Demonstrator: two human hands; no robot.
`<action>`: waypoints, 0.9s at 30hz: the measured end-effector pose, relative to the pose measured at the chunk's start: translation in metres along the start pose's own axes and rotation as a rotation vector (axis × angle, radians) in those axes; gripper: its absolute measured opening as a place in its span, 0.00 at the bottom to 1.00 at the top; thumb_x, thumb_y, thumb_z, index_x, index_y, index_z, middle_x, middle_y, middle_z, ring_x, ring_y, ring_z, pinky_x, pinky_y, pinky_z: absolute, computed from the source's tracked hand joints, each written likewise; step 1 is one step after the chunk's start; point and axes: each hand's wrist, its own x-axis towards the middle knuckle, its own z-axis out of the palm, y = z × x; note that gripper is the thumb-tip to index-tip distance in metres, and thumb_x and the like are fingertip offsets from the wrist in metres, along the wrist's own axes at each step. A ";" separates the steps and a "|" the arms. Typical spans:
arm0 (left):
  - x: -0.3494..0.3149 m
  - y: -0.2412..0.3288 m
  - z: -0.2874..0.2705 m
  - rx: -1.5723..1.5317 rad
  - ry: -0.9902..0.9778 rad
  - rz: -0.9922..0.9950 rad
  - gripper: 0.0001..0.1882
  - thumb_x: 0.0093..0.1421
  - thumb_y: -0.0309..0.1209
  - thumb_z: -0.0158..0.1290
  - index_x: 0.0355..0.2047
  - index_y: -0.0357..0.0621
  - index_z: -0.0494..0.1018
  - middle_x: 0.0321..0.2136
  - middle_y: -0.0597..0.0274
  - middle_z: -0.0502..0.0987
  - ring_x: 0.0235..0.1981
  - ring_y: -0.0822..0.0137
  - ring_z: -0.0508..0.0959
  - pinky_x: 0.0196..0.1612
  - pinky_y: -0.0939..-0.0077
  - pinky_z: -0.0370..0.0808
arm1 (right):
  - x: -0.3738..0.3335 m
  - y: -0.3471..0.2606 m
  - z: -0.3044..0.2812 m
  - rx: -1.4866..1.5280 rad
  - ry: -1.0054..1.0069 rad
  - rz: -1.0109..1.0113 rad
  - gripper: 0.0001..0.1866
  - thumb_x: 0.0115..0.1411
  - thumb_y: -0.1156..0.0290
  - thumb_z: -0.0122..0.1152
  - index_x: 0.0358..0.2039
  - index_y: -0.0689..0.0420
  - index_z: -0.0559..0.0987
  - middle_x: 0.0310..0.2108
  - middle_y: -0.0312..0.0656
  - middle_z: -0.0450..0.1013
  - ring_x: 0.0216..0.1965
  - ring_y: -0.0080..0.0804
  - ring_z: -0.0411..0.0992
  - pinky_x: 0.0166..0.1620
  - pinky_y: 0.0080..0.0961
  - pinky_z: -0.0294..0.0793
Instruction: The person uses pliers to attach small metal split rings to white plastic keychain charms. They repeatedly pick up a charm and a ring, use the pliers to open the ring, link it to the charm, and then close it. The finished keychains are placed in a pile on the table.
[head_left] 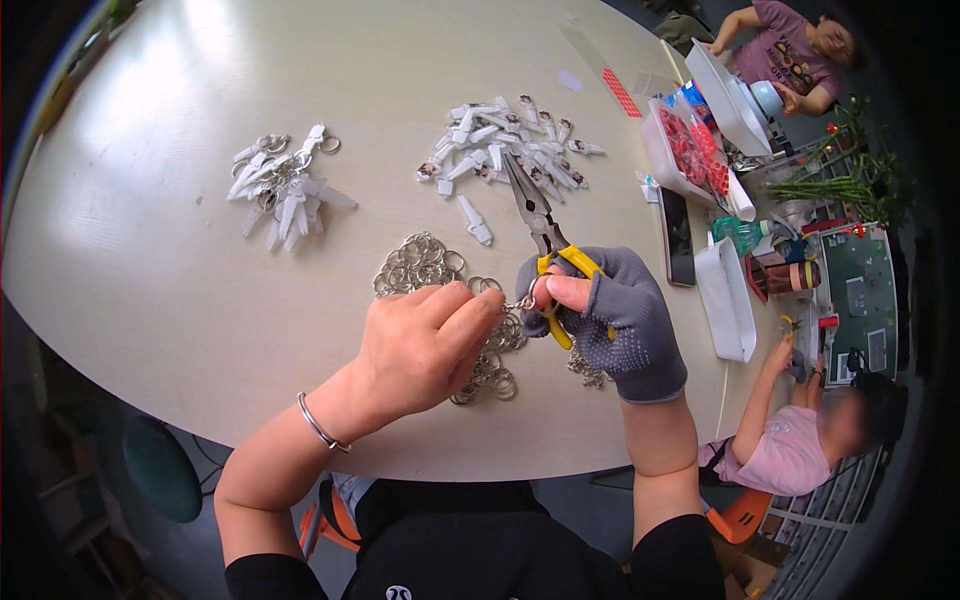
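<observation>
My right hand, in a grey dotted glove with bare fingertips, is wrapped around needle-nose pliers with yellow handles, jaws pointing away from me. Its thumb and forefinger also pinch a metal key ring. My bare left hand is closed at the short chain hanging off that ring; the fingers hide its end. Loose key rings lie in heaps around and under my left hand. Small chain pieces sit below the glove. Beyond are a heap of white plastic pieces and a single white piece.
At the left, white pieces with rings attached form another pile. Along the right edge are a phone, a white tray and a box of red packets. One person handles containers; another works at lower right.
</observation>
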 end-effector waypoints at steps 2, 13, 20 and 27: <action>-0.001 0.000 0.000 0.017 0.008 0.003 0.11 0.50 0.21 0.58 0.36 0.39 0.75 0.18 0.64 0.67 0.15 0.67 0.70 0.16 0.73 0.65 | 0.000 0.001 0.000 0.013 0.009 -0.003 0.12 0.58 0.68 0.59 0.31 0.66 0.80 0.28 0.41 0.77 0.32 0.23 0.73 0.38 0.18 0.71; -0.001 -0.001 0.001 0.098 0.053 0.071 0.12 0.52 0.27 0.59 0.38 0.43 0.75 0.21 0.69 0.69 0.17 0.72 0.71 0.16 0.77 0.64 | -0.002 0.003 0.000 0.086 0.051 -0.013 0.12 0.59 0.69 0.58 0.32 0.67 0.80 0.29 0.40 0.76 0.32 0.22 0.73 0.38 0.18 0.71; -0.002 -0.002 0.003 0.089 0.061 0.069 0.12 0.51 0.27 0.59 0.38 0.44 0.75 0.20 0.69 0.69 0.17 0.73 0.71 0.16 0.77 0.64 | -0.009 -0.001 0.003 0.067 0.010 -0.031 0.12 0.59 0.69 0.58 0.32 0.67 0.80 0.29 0.41 0.77 0.33 0.23 0.73 0.39 0.18 0.71; -0.002 -0.001 0.002 0.093 0.052 0.067 0.13 0.51 0.27 0.59 0.38 0.44 0.75 0.20 0.69 0.67 0.17 0.73 0.70 0.16 0.77 0.64 | -0.011 -0.001 0.006 0.071 0.018 -0.032 0.12 0.59 0.70 0.58 0.32 0.68 0.80 0.29 0.42 0.77 0.34 0.23 0.74 0.40 0.19 0.72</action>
